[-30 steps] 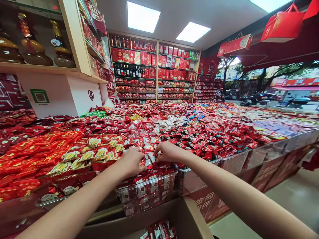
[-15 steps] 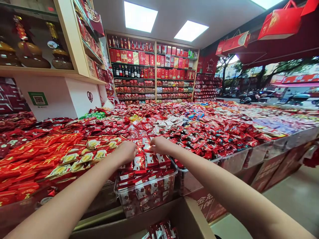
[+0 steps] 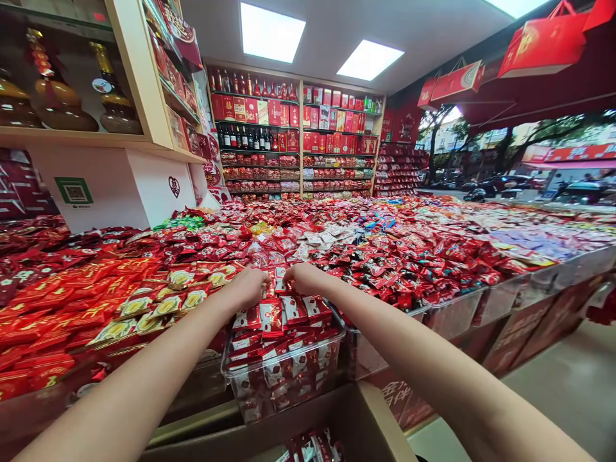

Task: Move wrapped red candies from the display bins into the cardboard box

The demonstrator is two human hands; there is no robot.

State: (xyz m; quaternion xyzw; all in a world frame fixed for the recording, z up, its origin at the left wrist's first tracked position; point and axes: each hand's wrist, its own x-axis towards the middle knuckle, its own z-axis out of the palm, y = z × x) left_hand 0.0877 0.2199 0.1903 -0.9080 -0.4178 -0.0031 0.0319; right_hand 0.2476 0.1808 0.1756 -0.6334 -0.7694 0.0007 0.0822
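Left of centre, beside the gold-and-red packets (image 3: 166, 303), my left hand (image 3: 248, 287) has its fingers curled inward; I can't tell whether they pinch anything. The red-and-white packets (image 3: 271, 316) lie at centre frame in the clear tub (image 3: 285, 360), some between my 2 hands. Just right, my right hand (image 3: 307, 280) bends its fingers down, pinch also unclear. I judge light, even fingertip pressure best, keeping slick wrappers flat.

Cut off and covered at the near edge

The cardboard box (image 3: 380, 417) runs past the bottom edge; the left hand's (image 3: 249, 287) and right hand's (image 3: 307, 280) fingertips are partly hidden, their contact with the packets (image 3: 271, 316) unclear.
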